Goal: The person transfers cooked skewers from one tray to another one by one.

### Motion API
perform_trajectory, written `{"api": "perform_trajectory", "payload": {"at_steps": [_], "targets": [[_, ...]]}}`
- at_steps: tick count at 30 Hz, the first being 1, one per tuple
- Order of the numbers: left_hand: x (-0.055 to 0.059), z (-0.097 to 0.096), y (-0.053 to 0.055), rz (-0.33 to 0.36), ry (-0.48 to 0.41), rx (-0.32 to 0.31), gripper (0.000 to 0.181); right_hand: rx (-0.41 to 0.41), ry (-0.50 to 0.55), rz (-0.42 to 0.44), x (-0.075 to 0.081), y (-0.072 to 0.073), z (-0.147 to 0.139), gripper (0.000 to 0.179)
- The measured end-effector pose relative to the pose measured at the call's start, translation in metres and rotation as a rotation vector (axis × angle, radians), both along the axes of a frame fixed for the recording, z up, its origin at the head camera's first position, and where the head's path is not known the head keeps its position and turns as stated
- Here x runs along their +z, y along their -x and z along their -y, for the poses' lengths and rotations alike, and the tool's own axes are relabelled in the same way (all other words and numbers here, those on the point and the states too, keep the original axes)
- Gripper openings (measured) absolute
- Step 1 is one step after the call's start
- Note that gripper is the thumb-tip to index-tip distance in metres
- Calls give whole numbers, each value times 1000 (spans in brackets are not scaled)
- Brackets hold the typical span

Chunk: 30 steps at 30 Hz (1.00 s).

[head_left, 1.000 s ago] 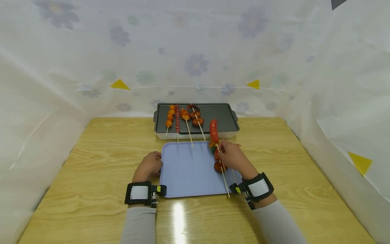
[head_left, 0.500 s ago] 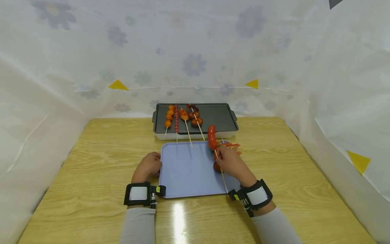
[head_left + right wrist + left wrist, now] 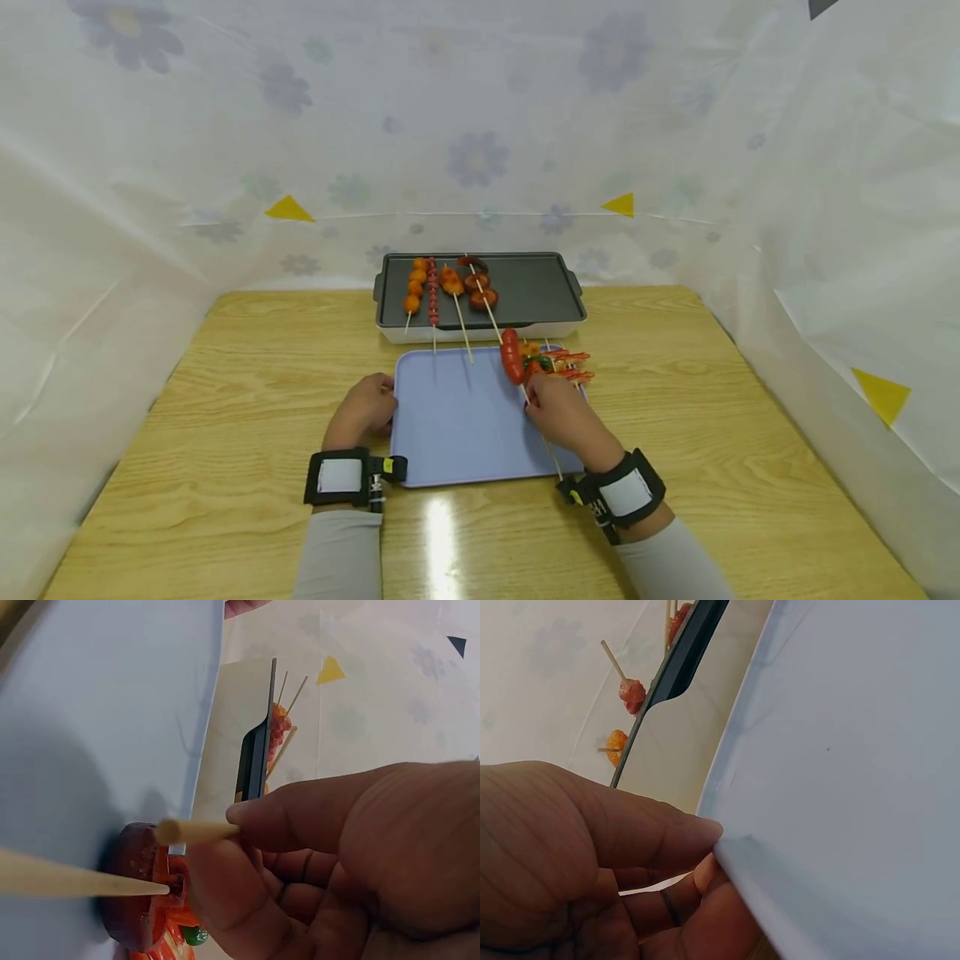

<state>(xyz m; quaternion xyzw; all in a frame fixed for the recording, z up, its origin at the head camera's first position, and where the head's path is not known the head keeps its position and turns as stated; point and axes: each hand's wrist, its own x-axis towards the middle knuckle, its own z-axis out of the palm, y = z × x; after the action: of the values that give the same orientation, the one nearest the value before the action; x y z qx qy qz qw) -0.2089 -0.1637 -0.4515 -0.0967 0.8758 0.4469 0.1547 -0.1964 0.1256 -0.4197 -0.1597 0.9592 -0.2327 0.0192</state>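
Observation:
My right hand (image 3: 566, 421) pinches the stick of a red sausage skewer (image 3: 512, 357) between thumb and fingers, above the right part of a pale lavender tray (image 3: 457, 425). The stick's end points at the camera in the right wrist view. Under and beside that hand, several other skewers (image 3: 566, 358) lie at the tray's right side, partly hidden; a brown mushroom-like piece (image 3: 135, 889) shows close by. My left hand (image 3: 365, 408) holds the tray's left edge, its thumb (image 3: 682, 836) at the rim and the other fingers curled beneath.
Behind the tray stands a dark grill pan (image 3: 536, 287) with a pale base. On its left half lie skewers of orange balls (image 3: 415, 287), small red pieces (image 3: 432, 292), a browned piece (image 3: 452, 281) and round brown slices (image 3: 482, 292). Flower-patterned sheeting (image 3: 480, 158) encloses the wooden table (image 3: 262, 375).
My right hand has moved left and slightly nearer with the sausage skewer, now lower over the tray. More of the skewers at the tray's right shows. My left hand stays at the tray's edge.

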Motion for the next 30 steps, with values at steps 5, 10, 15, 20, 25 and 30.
{"api": "perform_trajectory", "payload": {"at_steps": [5,10,15,20,25,30], "targets": [[0,0,0,3,6,-1,42,0,-8,2,-2,-1,1,13],[-1,0,0,-3,15,1,43,12,-32,-22,-6,-1,2,13],[-1,0,1,-4,19,6,42,29,-53,9,-9,-1,6,14],[0,0,1,-9,9,1,42,33,-66,28,-10,0,7,18],[0,-1,1,-5,17,0,42,47,-71,28,-10,1,7,22],[0,-2,2,-11,43,-8,42,47,-77,-2,-12,1,7,26]]}}
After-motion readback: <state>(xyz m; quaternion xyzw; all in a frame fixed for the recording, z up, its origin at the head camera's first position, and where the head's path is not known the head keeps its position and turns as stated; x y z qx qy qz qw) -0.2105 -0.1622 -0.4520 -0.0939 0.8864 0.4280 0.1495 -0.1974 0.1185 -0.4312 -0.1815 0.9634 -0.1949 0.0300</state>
